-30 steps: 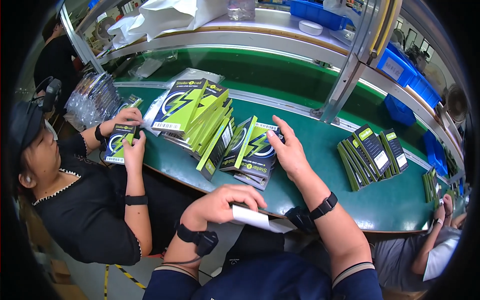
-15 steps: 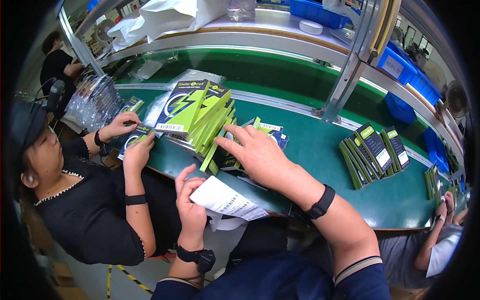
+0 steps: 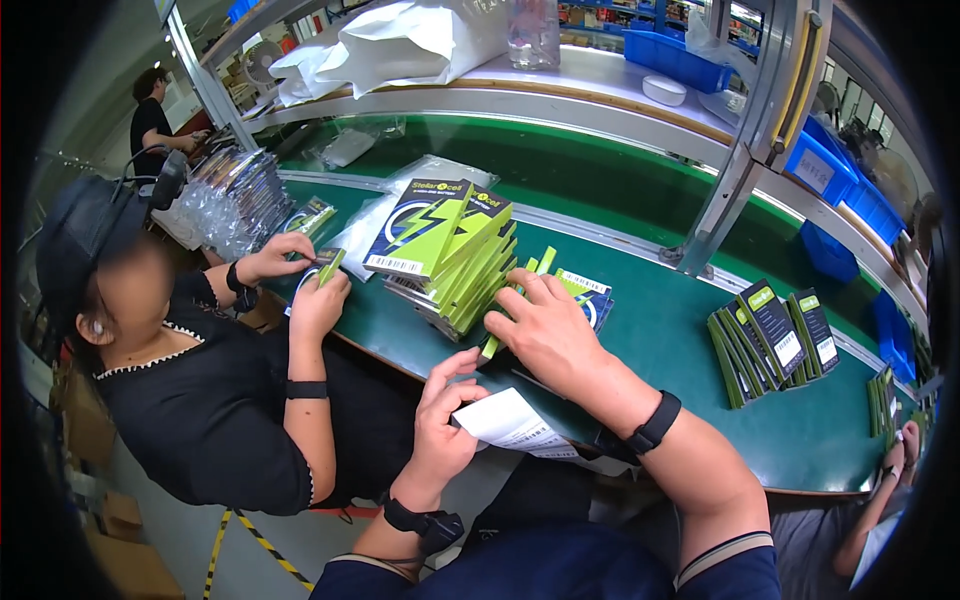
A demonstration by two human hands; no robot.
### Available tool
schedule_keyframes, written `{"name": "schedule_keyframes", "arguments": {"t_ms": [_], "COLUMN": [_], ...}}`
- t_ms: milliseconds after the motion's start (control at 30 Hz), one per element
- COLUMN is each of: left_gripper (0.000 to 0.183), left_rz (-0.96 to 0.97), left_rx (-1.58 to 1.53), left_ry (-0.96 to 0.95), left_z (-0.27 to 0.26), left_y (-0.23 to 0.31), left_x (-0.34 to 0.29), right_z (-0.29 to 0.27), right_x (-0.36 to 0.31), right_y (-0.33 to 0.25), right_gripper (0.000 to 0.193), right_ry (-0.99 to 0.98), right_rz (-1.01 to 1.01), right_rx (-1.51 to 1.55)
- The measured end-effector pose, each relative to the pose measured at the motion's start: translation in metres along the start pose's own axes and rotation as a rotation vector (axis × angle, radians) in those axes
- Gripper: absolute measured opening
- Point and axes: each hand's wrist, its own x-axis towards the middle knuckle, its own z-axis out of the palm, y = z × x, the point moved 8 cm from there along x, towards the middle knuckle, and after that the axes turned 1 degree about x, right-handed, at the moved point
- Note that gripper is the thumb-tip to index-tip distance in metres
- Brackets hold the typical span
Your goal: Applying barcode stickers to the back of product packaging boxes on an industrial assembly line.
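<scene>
My left hand (image 3: 445, 430) is closed on a white sheet of barcode labels (image 3: 512, 422), its fingertips reaching toward the lower end of a thin green-and-black battery box (image 3: 489, 350). That box is in my right hand (image 3: 552, 322), whose curled fingers cover most of it. Just left of my right hand rises a tall, uneven stack of battery boxes (image 3: 430, 235), green and black with a lightning bolt on top. More boxes (image 3: 590, 294) lie behind my right hand, partly hidden by it.
At left, a co-worker's hands (image 3: 318, 300) hold a similar box. Standing boxes (image 3: 768, 335) lean together on the green table (image 3: 655, 345) at right. A metal post (image 3: 735, 170) holds up a shelf with white bags (image 3: 415, 45). Wrapped packs (image 3: 235, 200) stand far left.
The view has shifted, so the scene sits lower and further right. My right hand has closed around a box beside the stack. My left hand, still with the label sheet, has come nearer to it.
</scene>
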Motion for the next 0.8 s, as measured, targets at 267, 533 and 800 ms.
{"name": "schedule_keyframes", "arguments": {"t_ms": [267,533,800], "left_gripper": [0.017,0.015,0.012], "left_rz": [0.071,0.059,0.172], "left_rx": [0.080,-0.061,0.066], "left_ry": [0.181,-0.054,0.033], "left_z": [-0.005,0.026,0.039], "left_y": [0.015,0.015,0.049], "left_x": [-0.006,-0.001,-0.006], "right_z": [-0.062,-0.044,-0.052], "right_x": [-0.016,-0.095,-0.148], "right_y": [0.028,0.029,0.040], "right_gripper": [0.019,0.048,0.038], "right_ry": [0.330,0.030,0.088], "right_rz": [0.042,0.331,0.434], "right_rx": [0.001,0.313,0.450]}}
